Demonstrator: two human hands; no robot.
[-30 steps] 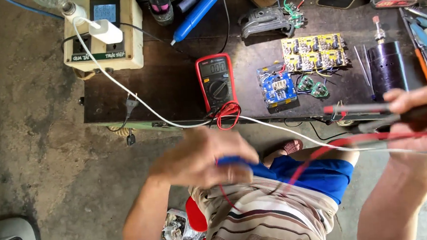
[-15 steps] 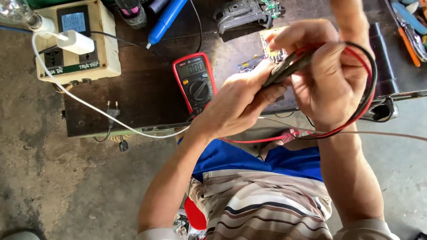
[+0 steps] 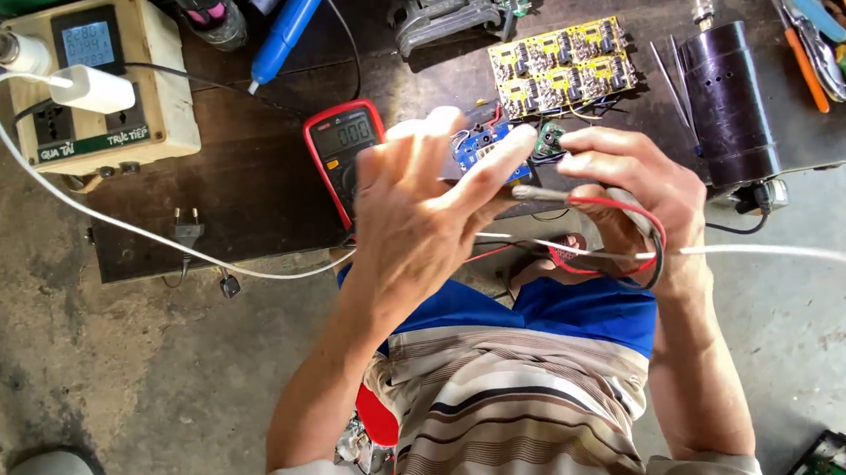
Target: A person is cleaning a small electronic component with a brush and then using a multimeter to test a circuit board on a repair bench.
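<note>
Left hand (image 3: 422,218): fingers spread wide, fingertips touching the red and black test leads (image 3: 606,235), just in front of the red multimeter (image 3: 346,154) on the desk (image 3: 240,181). Right hand (image 3: 628,188): grip closed around the coiled leads, right of the multimeter. Yellow circuit boards (image 3: 562,67) behind-right of the multimeter; black cylinder (image 3: 728,102) farther right.

— What's the person wearing?
— A short-sleeved shirt (image 3: 514,410) in beige, brown and white horizontal stripes, bare forearms, and bright blue shorts (image 3: 587,305).
— Rings, a watch?
— None on the left hand (image 3: 422,218) or right hand (image 3: 628,183), as far as I can tell.
</note>
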